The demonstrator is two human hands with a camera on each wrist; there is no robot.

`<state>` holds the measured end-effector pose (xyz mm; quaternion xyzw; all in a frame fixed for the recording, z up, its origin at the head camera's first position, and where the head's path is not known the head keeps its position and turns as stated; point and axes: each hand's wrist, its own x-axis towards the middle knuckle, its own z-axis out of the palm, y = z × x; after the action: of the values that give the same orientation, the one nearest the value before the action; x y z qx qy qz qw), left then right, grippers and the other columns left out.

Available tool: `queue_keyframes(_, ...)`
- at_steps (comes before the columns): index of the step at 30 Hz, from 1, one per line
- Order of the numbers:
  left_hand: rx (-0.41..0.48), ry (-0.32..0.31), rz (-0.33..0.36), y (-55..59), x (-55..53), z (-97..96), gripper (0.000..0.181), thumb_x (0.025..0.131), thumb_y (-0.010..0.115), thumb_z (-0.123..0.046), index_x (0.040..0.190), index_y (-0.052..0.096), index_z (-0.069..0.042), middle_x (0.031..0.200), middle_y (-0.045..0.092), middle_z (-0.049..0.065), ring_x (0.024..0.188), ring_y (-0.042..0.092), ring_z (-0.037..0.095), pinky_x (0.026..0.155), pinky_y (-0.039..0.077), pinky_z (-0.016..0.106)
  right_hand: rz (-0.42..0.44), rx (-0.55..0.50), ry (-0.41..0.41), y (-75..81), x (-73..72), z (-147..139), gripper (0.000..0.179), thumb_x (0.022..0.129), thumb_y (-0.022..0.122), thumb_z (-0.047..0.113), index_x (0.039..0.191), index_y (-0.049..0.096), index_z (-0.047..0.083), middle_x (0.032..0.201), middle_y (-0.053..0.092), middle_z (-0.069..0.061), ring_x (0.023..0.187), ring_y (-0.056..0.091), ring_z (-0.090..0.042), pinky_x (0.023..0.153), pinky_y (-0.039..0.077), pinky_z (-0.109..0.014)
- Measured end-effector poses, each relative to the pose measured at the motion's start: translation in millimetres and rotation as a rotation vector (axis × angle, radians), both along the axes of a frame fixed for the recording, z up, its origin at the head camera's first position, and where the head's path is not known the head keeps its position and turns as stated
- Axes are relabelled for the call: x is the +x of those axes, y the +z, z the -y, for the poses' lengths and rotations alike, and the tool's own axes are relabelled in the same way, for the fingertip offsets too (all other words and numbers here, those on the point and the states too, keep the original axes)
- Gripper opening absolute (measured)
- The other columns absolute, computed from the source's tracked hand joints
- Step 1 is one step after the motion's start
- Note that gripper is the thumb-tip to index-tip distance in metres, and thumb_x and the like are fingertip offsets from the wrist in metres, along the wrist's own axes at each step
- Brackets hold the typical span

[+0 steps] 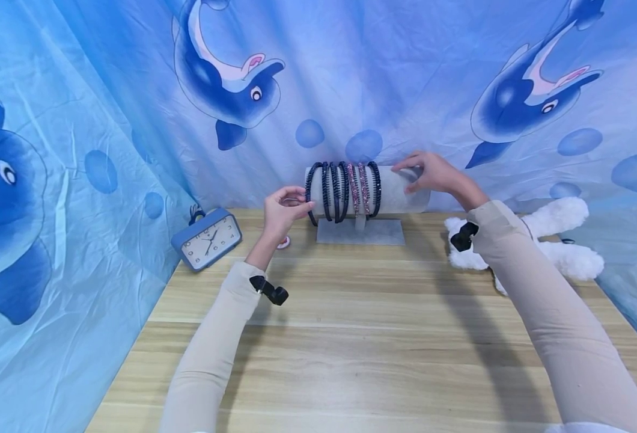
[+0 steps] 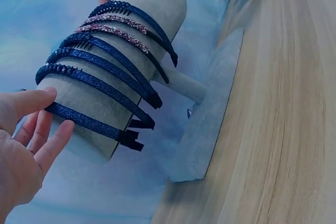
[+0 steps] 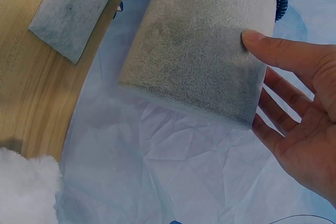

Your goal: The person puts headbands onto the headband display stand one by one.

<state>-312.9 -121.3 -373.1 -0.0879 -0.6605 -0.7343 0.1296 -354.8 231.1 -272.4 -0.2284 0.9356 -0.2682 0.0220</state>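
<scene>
A grey, felt-covered headband stand (image 1: 396, 192), a horizontal roll on a post and flat base, stands at the table's back edge. Along the roll hang several dark blue headbands (image 2: 100, 70) and two pink glittery headbands (image 1: 363, 187). At the roll's left end, my left hand (image 1: 282, 210) pinches the outermost dark blue headband (image 2: 86, 120) between thumb and fingers. The right end of the roll is held by my right hand (image 3: 302, 98), its thumb on the felt and its fingers round the far side.
A blue alarm clock (image 1: 207, 239) leans at the back left, near a small round red-and-white item (image 1: 283, 243). A white plush toy (image 1: 569, 260) lies at the back right by my right forearm. Behind the table hangs a blue dolphin-print curtain (image 1: 405, 72).
</scene>
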Motion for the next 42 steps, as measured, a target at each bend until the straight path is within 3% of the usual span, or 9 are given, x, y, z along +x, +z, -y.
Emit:
queue_keyframes(9, 0.001, -0.028, -0.012, -3.1, 1.7, 5.1, 0.036, 0.077, 0.084, 0.005, 0.109, 0.070, 0.002, 0.086, 0.066, 0.001, 0.076, 0.066, 0.010, 0.071, 0.067, 0.033, 0.000, 0.000, 0.003, -0.3, -2.2, 0, 0.060, 0.080, 0.080, -0.004, 0.137, 0.062, 0.003, 0.151, 0.045, -0.025, 0.139, 0.039, -0.045, 0.121, 0.032, -0.064)
queue_keyframes(15, -0.041, -0.077, -0.011, 7.3, 2.2, 16.4, 0.042, 0.080, 0.082, 0.003, 0.118, 0.066, 0.005, 0.093, 0.067, 0.003, 0.081, 0.068, 0.012, 0.078, 0.067, 0.039, 0.005, 0.001, -0.003, 0.1, -3.0, 0, 0.061, 0.080, 0.080, -0.004, 0.137, 0.062, 0.003, 0.154, 0.043, -0.026, 0.141, 0.037, -0.046, 0.121, 0.032, -0.064)
queue_keyframes(21, -0.170, -0.100, 0.001, 27.9, -2.9, 30.5, 0.043, 0.081, 0.081, 0.004, 0.122, 0.067, 0.001, 0.102, 0.070, 0.002, 0.093, 0.071, 0.016, 0.078, 0.066, 0.029, 0.002, 0.008, -0.002, -0.1, -3.2, -1, 0.061, 0.080, 0.080, -0.003, 0.137, 0.062, 0.004, 0.153, 0.044, -0.026, 0.141, 0.037, -0.046, 0.121, 0.031, -0.064)
queue_keyframes(26, -0.329, -0.125, 0.004, 48.3, -6.5, 38.3, 0.051, 0.082, 0.079, 0.005, 0.130, 0.065, -0.001, 0.122, 0.068, 0.011, 0.110, 0.068, 0.030, 0.086, 0.063, 0.024, -0.002, 0.007, 0.000, -0.6, -3.2, 0, 0.060, 0.080, 0.080, -0.004, 0.137, 0.062, 0.004, 0.152, 0.045, -0.025, 0.140, 0.038, -0.045, 0.120, 0.033, -0.064)
queue_keyframes(29, -0.417, -0.143, 0.000, 58.0, -8.5, 39.0, 0.053, 0.082, 0.079, 0.006, 0.133, 0.064, -0.002, 0.132, 0.065, 0.014, 0.118, 0.065, 0.033, 0.090, 0.063, 0.027, 0.001, 0.005, 0.000, -0.3, -2.1, 0, 0.061, 0.080, 0.080, -0.004, 0.137, 0.062, 0.004, 0.152, 0.045, -0.026, 0.139, 0.039, -0.046, 0.120, 0.034, -0.064)
queue_keyframes(35, -0.549, -0.178, 0.003, 70.7, -11.1, 35.9, 0.055, 0.084, 0.079, 0.004, 0.135, 0.064, -0.009, 0.142, 0.061, 0.010, 0.123, 0.063, 0.028, 0.095, 0.061, 0.039, 0.006, 0.006, -0.007, 0.0, -0.8, 1, 0.061, 0.080, 0.080, -0.004, 0.138, 0.062, 0.004, 0.153, 0.043, -0.026, 0.140, 0.038, -0.046, 0.120, 0.033, -0.064)
queue_keyframes(42, -0.603, -0.213, -0.002, 75.8, -14.5, 27.6, 0.058, 0.083, 0.078, 0.005, 0.138, 0.063, -0.010, 0.144, 0.060, 0.008, 0.128, 0.059, 0.026, 0.098, 0.060, 0.045, 0.004, 0.001, -0.010, -0.2, 0.2, 1, 0.061, 0.080, 0.080, -0.004, 0.137, 0.062, 0.004, 0.153, 0.044, -0.026, 0.140, 0.038, -0.046, 0.120, 0.033, -0.064)
